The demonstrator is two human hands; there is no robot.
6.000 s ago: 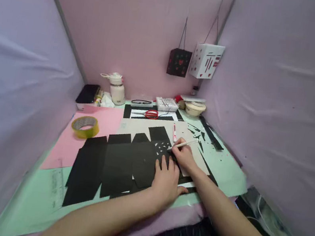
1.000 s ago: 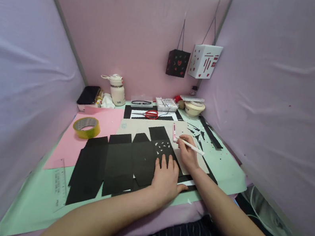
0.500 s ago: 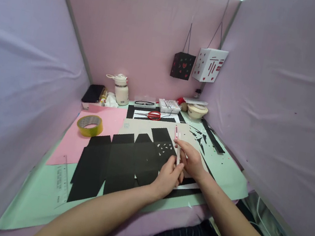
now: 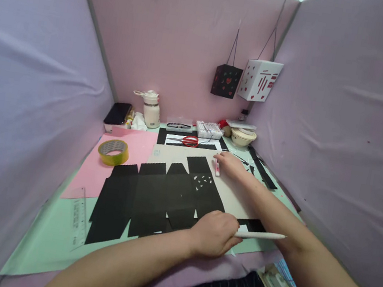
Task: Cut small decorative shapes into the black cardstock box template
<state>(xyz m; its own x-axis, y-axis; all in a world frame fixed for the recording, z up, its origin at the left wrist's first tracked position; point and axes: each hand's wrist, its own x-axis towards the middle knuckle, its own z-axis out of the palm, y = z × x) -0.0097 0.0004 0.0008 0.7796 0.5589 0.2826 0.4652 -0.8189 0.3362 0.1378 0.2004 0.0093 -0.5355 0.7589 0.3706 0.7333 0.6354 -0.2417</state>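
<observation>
Left hand point(image 4: 215, 233): fingers closed round a white pen point(image 4: 260, 236), its pointed end out to my right, past the near edge of the black sheet. Right hand point(image 4: 230, 164): fingertips at the far end of a slim pink-and-white tool point(image 4: 217, 168) lying on the pale board point(image 4: 231, 189); I cannot tell whether they pinch it or only touch.

Black cut sheet point(image 4: 179, 193) lies flat between the ruler point(image 4: 78, 220) and my left hand, small openings point(image 4: 201, 182) pierced near its right end.

Risks, as I judge them: my left forearm crosses the sheet's near side, so a careless sweep could drag or crease it. The strips between openings look narrow; a snag there might tear them. If the pink tool is a blade, and exposed, a blind grip could nick a finger.

Containers: clear case point(image 4: 211, 136) packed with white pens. Shallow clear tray point(image 4: 170, 128) with dark-framed glasses point(image 4: 179, 125). Cream bowl point(image 4: 243, 141), covered above, contents hidden. Flask point(image 4: 151, 114) lidded; a pale filling or wall, can't tell. Hanging black box point(image 4: 226, 83) and white box point(image 4: 260, 80): insides not visible.
</observation>
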